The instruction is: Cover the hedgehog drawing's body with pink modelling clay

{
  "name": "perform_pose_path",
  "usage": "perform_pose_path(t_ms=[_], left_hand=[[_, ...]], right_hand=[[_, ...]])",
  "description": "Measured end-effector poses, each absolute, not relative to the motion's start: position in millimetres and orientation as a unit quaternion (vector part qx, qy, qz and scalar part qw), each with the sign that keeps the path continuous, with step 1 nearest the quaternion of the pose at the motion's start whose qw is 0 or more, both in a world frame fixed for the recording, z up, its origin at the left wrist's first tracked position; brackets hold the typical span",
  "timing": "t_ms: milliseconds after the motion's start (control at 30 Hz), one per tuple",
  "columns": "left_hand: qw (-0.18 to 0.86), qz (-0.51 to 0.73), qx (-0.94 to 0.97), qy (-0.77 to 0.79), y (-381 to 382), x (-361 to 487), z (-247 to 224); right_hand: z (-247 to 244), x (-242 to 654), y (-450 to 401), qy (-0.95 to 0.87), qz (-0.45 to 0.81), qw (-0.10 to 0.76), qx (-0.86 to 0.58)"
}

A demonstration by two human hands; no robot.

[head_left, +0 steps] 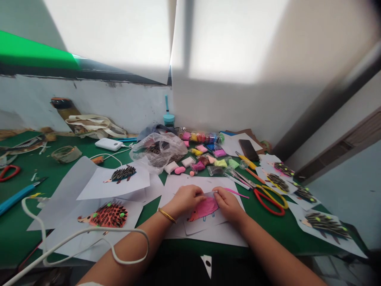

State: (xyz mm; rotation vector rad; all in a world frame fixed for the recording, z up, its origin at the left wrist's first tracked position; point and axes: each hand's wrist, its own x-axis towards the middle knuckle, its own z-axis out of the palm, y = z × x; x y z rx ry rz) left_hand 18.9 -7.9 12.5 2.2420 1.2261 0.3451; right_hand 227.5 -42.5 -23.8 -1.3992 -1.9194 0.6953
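Note:
On a small sheet of white paper [195, 228] in front of me is a hedgehog picture with a body of flattened pink clay [207, 207], an orange-brown face and drawn blue legs. My left hand [189, 198] rests over its upper left edge with the fingers pressed together. At its upper right, my right hand [228, 204] has thumb and forefinger pinched. What lies in either pinch is hidden or too small to name. A thin pink clay strip [238, 193] extends behind my right hand over larger white sheets.
Clay packets [220, 163] and a plastic bag [159, 153] lie beyond. Right are red-handled scissors [269, 202], a yellow-handled pair, a phone [249, 150] and several hedgehog pictures [324, 224]. On the left are more hedgehog pictures [111, 214], a white cable [89, 229] and a blue cutter [18, 198].

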Motion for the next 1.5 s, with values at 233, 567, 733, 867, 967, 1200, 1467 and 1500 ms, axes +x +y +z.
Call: perform_pose_path(t_ms=[233, 567, 733, 867, 967, 1200, 1467, 1500], left_hand=[[0.267, 0.126, 0.837, 0.461, -7.6, 22.7, 9.7], [0.256, 0.123, 0.844, 0.454, -8.3, 23.5, 12.2], [0.254, 0.136, 0.842, 0.456, -11.2, 25.1, 14.8], [0.256, 0.130, 0.837, 0.466, -13.7, 27.6, 16.9], [0.262, 0.123, 0.833, 0.472, -13.5, 28.2, 16.5], [0.279, 0.118, 0.829, 0.471, -10.6, 29.3, 14.0], [0.270, 0.122, 0.831, 0.470, -11.8, 31.0, 14.3], [0.267, 0.125, 0.833, 0.468, -12.1, 31.1, 14.1]], right_hand=[[-25.0, 227.6, -42.2, -0.733, 0.263, 0.323, -0.538], [-24.8, 226.9, -42.4, -0.736, 0.260, 0.324, -0.535], [-25.3, 227.0, -42.3, -0.738, 0.259, 0.321, -0.534], [-25.0, 226.5, -42.6, -0.738, 0.257, 0.320, -0.535], [-24.9, 226.1, -42.5, -0.738, 0.257, 0.321, -0.535], [-23.4, 225.4, -43.2, -0.737, 0.258, 0.322, -0.535], [-23.5, 225.9, -42.9, -0.740, 0.258, 0.322, -0.532], [-23.8, 226.0, -42.6, -0.740, 0.258, 0.321, -0.531]])
